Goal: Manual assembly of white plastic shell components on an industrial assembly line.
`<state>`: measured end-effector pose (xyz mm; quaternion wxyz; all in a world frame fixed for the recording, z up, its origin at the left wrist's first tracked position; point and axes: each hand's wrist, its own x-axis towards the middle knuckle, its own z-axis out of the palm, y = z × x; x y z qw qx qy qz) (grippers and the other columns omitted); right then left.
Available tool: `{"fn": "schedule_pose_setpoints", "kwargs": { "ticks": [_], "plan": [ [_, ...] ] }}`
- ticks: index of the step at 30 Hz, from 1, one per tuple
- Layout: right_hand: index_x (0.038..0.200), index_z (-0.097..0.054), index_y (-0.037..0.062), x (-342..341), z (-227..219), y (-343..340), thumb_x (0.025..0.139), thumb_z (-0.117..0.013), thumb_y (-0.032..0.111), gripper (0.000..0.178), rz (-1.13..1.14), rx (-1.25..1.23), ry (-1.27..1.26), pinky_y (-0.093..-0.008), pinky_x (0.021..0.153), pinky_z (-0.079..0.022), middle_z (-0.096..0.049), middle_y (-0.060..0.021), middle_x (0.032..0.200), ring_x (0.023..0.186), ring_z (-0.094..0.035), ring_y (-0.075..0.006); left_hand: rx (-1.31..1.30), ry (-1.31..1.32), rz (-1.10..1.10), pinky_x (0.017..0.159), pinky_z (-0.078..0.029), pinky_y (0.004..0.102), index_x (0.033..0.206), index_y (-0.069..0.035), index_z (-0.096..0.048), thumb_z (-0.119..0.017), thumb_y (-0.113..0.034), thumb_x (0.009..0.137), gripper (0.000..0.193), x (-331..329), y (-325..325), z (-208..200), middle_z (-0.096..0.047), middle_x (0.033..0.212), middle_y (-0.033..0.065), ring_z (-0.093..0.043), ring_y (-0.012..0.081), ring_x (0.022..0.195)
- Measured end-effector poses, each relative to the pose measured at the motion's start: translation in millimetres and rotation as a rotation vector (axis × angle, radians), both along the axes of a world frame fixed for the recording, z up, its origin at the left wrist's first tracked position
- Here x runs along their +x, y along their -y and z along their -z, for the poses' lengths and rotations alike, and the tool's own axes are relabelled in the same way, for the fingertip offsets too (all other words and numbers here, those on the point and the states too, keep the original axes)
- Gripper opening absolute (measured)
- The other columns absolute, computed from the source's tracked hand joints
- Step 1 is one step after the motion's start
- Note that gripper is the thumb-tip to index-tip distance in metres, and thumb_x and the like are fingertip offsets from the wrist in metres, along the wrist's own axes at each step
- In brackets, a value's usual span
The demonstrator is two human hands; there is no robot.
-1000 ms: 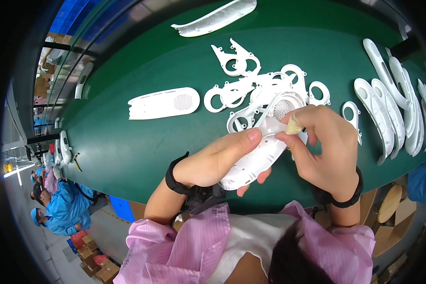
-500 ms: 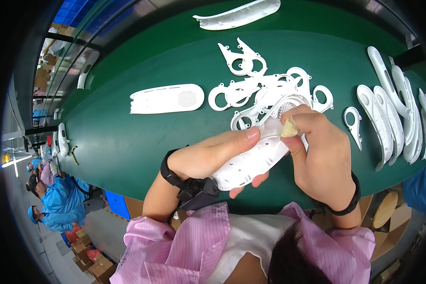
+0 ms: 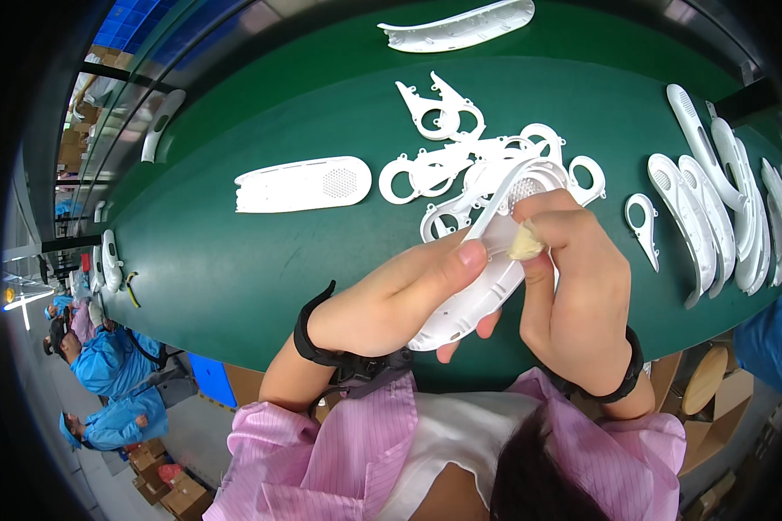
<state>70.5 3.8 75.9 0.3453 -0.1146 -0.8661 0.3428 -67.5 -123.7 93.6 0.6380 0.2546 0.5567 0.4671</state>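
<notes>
L hand [image 3: 398, 297] is clamping a white shell [image 3: 469, 306] at approx 4 o'clock of view, over table's near edge. R hand [image 3: 578, 291] is pinching thumb + index tog. over shell's middle, wearing yellowish fingertip cover [image 3: 526, 243]; can't tell what's btwn. From shell: ring-shaped pcs [image 3: 443, 165] are lying 12 o'clock, perforated shell [image 3: 300, 185] 10, shell row [image 3: 688, 221] approx 2-3, all on green table [image 3: 208, 269].
</notes>
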Motion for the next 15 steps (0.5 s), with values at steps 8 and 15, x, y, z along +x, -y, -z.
{"fn": "schedule_pose_setpoints", "kwargs": {
  "ticks": [8,15],
  "plan": [
    [0.100,-0.060,0.0026,10,-21,-23,0.075,-0.076,-0.002,0.030,-0.018,-0.049,0.024,-0.0211,0.053,-0.036,-0.070,-0.0091,0.108,0.055,-0.046,-0.0053,0.017,0.063,0.068,0.051,-0.048,0.0262,0.123,0.006,-0.055,-0.034,-0.051,0.105,0.063,-11,15,-3,-0.066,0.083,0.0130,-0.059,0.0150,0.055],
    [0.119,-0.063,0.0091,-12,-27,-44,0.072,-0.078,-0.001,0.050,-0.085,0.118,0.113,-0.0251,0.059,-0.048,-0.072,-0.0071,0.097,0.066,-0.065,-0.0176,0.020,-0.011,0.182,0.056,-0.049,0.0243,0.141,0.000,-0.039,-0.027,-0.052,0.108,0.063,-8,15,-6,-0.061,0.087,0.0061,-0.057,0.0106,0.062]
  ]
}}
